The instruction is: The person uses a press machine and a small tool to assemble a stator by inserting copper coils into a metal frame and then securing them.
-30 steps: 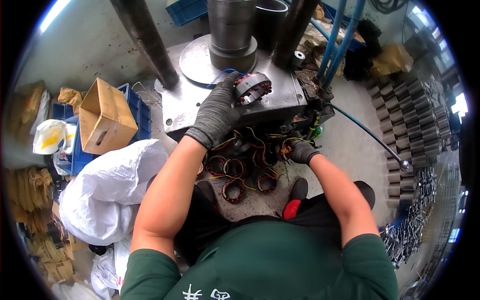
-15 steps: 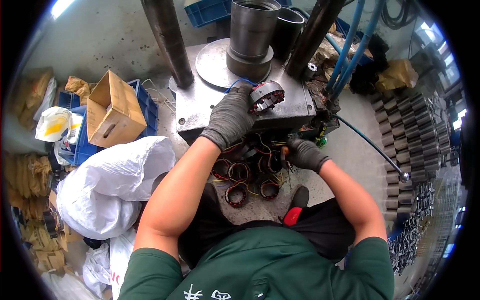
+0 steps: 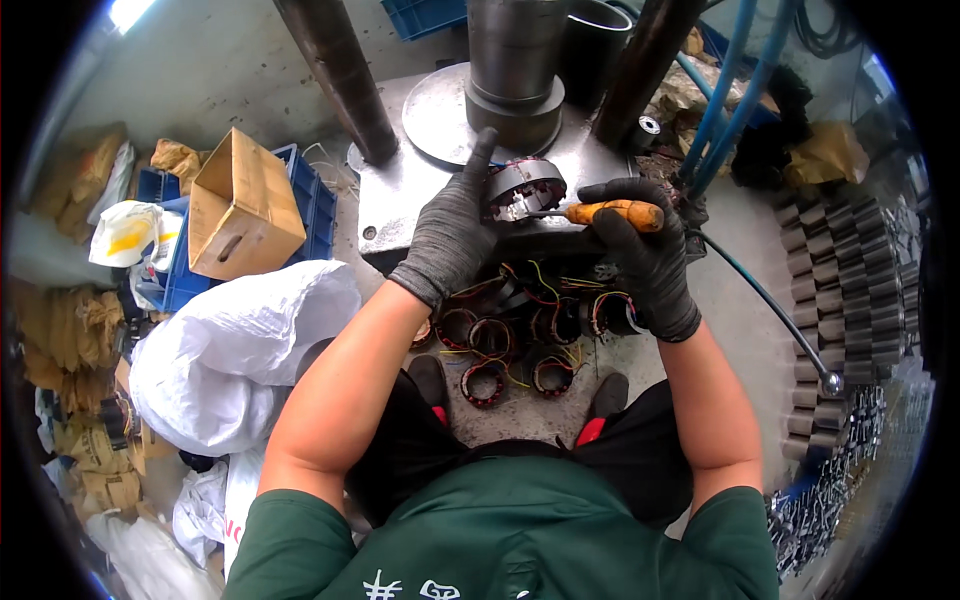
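Observation:
In my gloved left hand is a motor stator, a grey metal ring with dark windings inside. It is tilted at the front edge of the metal press base, and my index finger points up beside it. My gloved right hand grips a screwdriver by its orange wooden handle. The thin shaft points left, its tip at the stator's lower inner rim. Whether the tip touches the windings is too small to tell. Several more stators with coloured wires lie on the floor below, between my feet.
A steel cylinder stands on the round plate between two dark columns. At left are a cardboard box, a blue crate and a white sack. Stacked metal cylinders and a ball-ended lever stand at right.
My right hand has come up from the floor stators with the screwdriver, bringing it to the held stator. My left hand still holds the stator, its index finger now raised.

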Demonstrator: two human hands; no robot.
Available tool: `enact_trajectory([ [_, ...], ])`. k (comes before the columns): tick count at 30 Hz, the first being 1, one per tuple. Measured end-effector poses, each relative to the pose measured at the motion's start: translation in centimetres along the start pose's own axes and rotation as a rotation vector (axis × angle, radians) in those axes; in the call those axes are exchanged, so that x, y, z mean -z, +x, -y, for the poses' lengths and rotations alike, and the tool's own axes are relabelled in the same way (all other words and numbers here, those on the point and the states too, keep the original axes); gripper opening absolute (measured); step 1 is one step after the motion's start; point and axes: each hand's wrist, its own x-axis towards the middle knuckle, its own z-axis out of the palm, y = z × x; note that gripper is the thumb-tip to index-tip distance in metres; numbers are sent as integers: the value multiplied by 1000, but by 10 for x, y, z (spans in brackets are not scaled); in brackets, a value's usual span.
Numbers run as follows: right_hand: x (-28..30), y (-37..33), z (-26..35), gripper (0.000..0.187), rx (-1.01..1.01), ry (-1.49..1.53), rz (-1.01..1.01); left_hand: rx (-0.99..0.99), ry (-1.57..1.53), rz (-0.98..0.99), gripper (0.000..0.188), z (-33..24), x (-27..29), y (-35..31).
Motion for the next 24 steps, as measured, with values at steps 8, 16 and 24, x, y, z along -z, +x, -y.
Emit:
enact_trajectory([
  [8,-24,25,-17,26,82,-48,109,10,-113,137,89,19,4,6],
  [16,-58,49,-15,17,15,339,57,233,-225,98,102,34,6,20],
  [24,-77,53,-30,47,87,638,48,227,-180,125,104,13,15,14],
])
